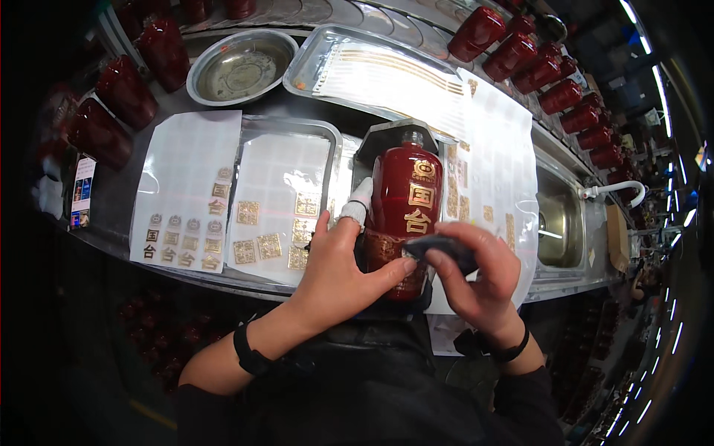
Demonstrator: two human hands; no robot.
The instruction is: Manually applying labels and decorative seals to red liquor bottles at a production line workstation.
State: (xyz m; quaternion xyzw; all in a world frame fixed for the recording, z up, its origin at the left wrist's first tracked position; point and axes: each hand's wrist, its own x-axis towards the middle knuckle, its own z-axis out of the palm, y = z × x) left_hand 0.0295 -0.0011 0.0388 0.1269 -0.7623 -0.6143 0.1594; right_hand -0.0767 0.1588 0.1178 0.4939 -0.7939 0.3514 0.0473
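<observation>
We have the red bottle [401, 212] directly ahead, long axis running neck-away, the loosely spread left grip [335, 271] nearer, thumb against its lower face, the right grip [483, 279] pinched on a dark pad [462, 254].

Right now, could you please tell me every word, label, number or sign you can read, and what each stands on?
I describe lettering without copying it:
Bottle: gold emblem above two large gold characters.
Left sheet: matching emblems and characters, mostly gold, one set darker.
Square gold labels in the tray: too small to read.
Right sheet: gold labels, too small to read.
Screen: too small to read.
</observation>
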